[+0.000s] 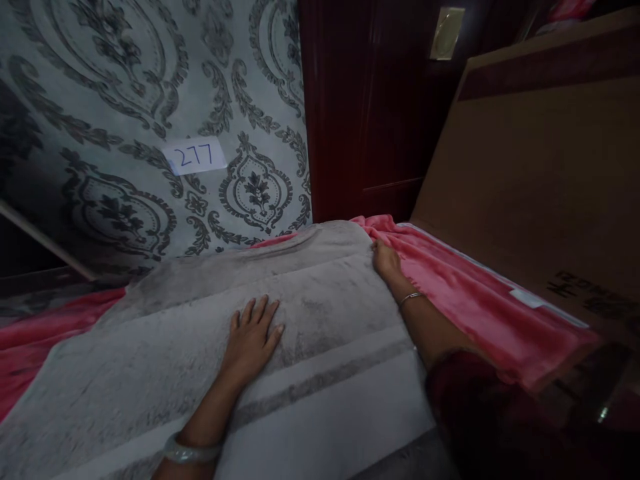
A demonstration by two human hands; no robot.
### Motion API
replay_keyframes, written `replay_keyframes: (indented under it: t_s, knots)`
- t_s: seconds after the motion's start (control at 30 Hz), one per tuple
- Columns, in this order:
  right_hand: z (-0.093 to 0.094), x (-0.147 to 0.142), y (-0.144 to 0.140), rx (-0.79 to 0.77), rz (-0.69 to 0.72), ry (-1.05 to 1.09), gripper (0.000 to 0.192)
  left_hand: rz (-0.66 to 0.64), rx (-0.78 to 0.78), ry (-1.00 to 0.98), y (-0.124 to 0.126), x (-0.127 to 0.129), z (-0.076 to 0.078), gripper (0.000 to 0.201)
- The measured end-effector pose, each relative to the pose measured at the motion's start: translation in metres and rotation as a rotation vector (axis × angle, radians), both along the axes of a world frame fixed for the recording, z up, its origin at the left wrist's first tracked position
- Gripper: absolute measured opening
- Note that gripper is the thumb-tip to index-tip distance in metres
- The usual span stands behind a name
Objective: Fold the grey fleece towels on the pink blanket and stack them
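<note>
One grey towel under two flat hands, left hand, right hand

The room is dim. Soft light falls from the upper left, so the patterned wallpaper and the grey towel look palest. The right side sinks into dark, and the lower right corner is almost black. A small shiny plate on the dark wooden door catches a bright glare. The left hand casts only a faint shadow. Straight lines bend near the edges, and the far corners look smeared and soft.
</note>
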State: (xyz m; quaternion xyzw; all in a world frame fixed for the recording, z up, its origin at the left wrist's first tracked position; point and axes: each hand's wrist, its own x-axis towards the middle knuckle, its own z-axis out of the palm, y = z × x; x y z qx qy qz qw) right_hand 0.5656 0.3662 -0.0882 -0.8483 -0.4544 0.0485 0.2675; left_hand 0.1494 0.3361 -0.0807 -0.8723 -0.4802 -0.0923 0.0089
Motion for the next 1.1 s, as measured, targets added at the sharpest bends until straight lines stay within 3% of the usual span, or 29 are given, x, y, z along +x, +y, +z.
replay_keyframes:
  t_s: [0.17, 0.3, 0.43, 0.5, 0.57, 0.63, 0.73, 0.9, 0.97, 1.1]
  knots:
    - [0.003, -0.006, -0.004, -0.022, -0.063, -0.025, 0.043, 0.015, -0.015, 0.012, -0.001, 0.001, 0.001, 0.057]
    - [0.021, -0.011, -0.008, -0.064, -0.041, -0.037, 0.045, 0.023, -0.036, 0.058, -0.004, 0.003, 0.007, 0.058]
    - [0.039, -0.043, -0.030, -0.080, 0.010, -0.103, 0.049, 0.039, -0.040, 0.111, -0.006, 0.006, 0.013, 0.058]
    - [0.039, -0.073, -0.051, -0.074, 0.146, -0.191, 0.056, 0.042, -0.037, 0.129, -0.006, 0.007, 0.015, 0.058]
    - [0.031, -0.103, -0.074, -0.099, 0.417, -0.312, 0.059, 0.045, -0.037, 0.142, -0.005, 0.009, 0.017, 0.058]
    - [0.020, -0.120, -0.092, -0.149, 0.592, -0.353, 0.060, 0.052, -0.036, 0.148, -0.005, 0.011, 0.018, 0.058]
    - [0.015, -0.114, -0.102, -0.189, 0.613, -0.353, 0.059, 0.059, -0.027, 0.156, -0.005, 0.013, 0.020, 0.058]
    - [0.035, -0.080, -0.107, -0.298, 0.453, -0.331, 0.056, 0.055, 0.005, 0.146, -0.004, 0.013, 0.018, 0.060]
    - [0.036, -0.079, -0.123, -0.271, 0.414, -0.349, 0.059, 0.049, 0.018, 0.130, -0.003, 0.013, 0.016, 0.061]
    - [0.016, -0.092, -0.171, -0.170, 0.539, -0.422, 0.063, 0.032, 0.030, 0.084, 0.000, 0.014, 0.011, 0.061]
